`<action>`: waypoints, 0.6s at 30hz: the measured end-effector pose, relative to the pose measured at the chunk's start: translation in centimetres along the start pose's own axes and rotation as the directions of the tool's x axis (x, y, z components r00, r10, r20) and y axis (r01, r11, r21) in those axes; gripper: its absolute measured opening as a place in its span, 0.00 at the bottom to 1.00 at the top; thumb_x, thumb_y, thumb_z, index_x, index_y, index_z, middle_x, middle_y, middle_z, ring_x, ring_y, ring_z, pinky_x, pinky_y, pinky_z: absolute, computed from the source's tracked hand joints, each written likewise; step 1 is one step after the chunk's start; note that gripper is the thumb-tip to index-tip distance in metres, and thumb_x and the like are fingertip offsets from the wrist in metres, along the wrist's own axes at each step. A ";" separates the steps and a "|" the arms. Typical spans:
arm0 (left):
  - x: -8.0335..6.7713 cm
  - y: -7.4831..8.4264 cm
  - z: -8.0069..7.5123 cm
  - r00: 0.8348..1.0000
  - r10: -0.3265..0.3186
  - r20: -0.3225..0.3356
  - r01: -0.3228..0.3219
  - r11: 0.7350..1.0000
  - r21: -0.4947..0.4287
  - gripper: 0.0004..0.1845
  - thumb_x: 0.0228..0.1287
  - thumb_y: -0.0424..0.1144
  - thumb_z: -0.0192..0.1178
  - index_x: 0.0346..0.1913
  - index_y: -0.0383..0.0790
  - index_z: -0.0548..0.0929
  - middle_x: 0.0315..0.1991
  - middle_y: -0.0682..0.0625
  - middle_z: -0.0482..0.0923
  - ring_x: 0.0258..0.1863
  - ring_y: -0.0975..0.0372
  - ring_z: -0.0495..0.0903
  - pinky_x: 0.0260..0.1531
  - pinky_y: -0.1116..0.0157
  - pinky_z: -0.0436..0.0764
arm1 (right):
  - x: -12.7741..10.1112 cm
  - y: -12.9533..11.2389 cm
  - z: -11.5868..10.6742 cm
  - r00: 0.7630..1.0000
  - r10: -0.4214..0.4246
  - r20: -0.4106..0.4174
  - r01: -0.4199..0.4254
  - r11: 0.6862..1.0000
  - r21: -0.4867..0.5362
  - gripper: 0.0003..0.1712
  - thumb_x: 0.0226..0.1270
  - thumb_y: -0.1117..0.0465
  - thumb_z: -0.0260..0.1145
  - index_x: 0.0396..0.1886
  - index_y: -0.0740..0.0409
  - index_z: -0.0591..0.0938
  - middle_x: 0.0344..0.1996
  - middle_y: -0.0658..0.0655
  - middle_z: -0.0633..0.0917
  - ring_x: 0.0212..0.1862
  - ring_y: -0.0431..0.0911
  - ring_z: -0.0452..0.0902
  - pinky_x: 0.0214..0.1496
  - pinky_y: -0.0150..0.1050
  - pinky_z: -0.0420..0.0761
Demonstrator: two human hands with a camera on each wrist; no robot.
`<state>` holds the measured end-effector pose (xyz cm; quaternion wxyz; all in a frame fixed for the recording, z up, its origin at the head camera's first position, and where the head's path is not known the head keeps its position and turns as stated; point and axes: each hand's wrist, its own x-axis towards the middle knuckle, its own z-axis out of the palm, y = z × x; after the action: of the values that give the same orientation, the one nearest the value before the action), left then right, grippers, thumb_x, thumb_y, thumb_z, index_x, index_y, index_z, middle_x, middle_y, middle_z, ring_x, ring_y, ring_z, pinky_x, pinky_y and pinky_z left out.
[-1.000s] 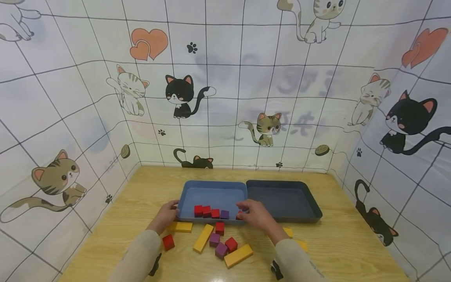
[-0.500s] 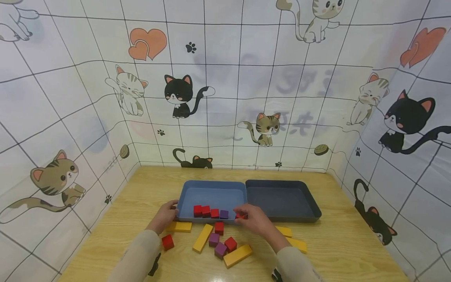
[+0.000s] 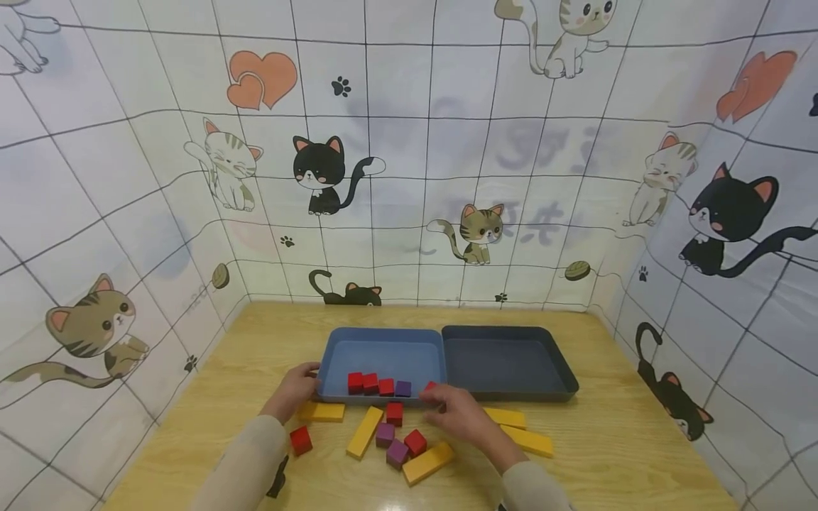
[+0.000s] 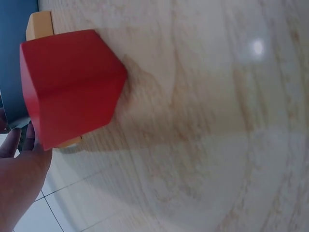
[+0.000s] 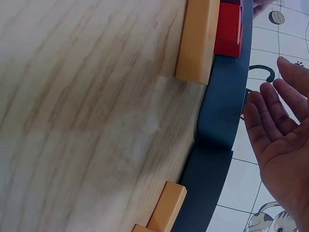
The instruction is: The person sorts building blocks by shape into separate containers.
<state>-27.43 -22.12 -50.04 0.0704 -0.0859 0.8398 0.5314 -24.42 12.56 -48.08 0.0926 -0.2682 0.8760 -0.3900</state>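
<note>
Lower centre: right hand (image 3: 455, 413), fingers loosely extended, holding nothing, partly hides red cube (image 3: 431, 386). Lower left: left hand (image 3: 295, 389) at blue tray (image 3: 383, 353); finger hold obscured, cannot tell.

Cat-print wall covering (image 3: 396, 248) behind wooden table (image 3: 275, 333); orange hearts (image 3: 276, 71) high up.

Tabletop (image 3: 607, 404) looked like pale wood grain, glossy enough to bounce light, upper right in the left wrist view. The red cube (image 4: 72, 92) at upper left there seemed smooth and pretty matt. Mid-frame in the head view, the blue tray (image 3: 383, 355) and dark tray (image 3: 508, 362) looked like smooth plastic; the sleeve (image 3: 239, 461) at lower left, matt cloth.
</note>
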 end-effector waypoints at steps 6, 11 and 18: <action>0.4 -0.1 -0.1 1.000 -0.005 -0.009 0.005 1.000 -0.003 0.29 0.66 0.25 0.44 0.71 0.27 0.63 0.62 0.28 0.69 0.57 0.42 0.73 0.58 0.46 0.74 | -0.3 -0.1 0.2 0.998 0.036 0.048 -0.038 0.999 0.029 0.20 0.67 0.61 0.68 0.58 0.59 0.83 0.52 0.56 0.84 0.51 0.52 0.79 0.50 0.45 0.81; 0.4 -0.5 0.0 1.000 0.001 -0.012 -0.001 1.000 -0.002 0.28 0.69 0.25 0.45 0.72 0.29 0.64 0.61 0.28 0.69 0.57 0.42 0.72 0.58 0.45 0.72 | -0.5 0.0 0.5 0.995 0.040 0.092 -0.045 0.998 0.050 0.21 0.66 0.60 0.69 0.58 0.60 0.83 0.51 0.55 0.84 0.50 0.51 0.79 0.50 0.45 0.81; 0.0 -0.7 0.0 1.000 0.022 -0.012 -0.022 1.000 0.009 0.27 0.72 0.26 0.46 0.72 0.30 0.63 0.61 0.29 0.69 0.56 0.43 0.73 0.57 0.46 0.73 | -0.6 0.6 1.1 0.992 0.012 0.125 -0.023 0.996 0.085 0.21 0.64 0.60 0.71 0.55 0.61 0.84 0.49 0.54 0.85 0.50 0.51 0.80 0.51 0.44 0.81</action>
<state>-27.31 -22.40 -50.73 0.0599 -0.0794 0.8433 0.5281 -23.72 12.51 -49.30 0.1618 -0.2802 0.8531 -0.4092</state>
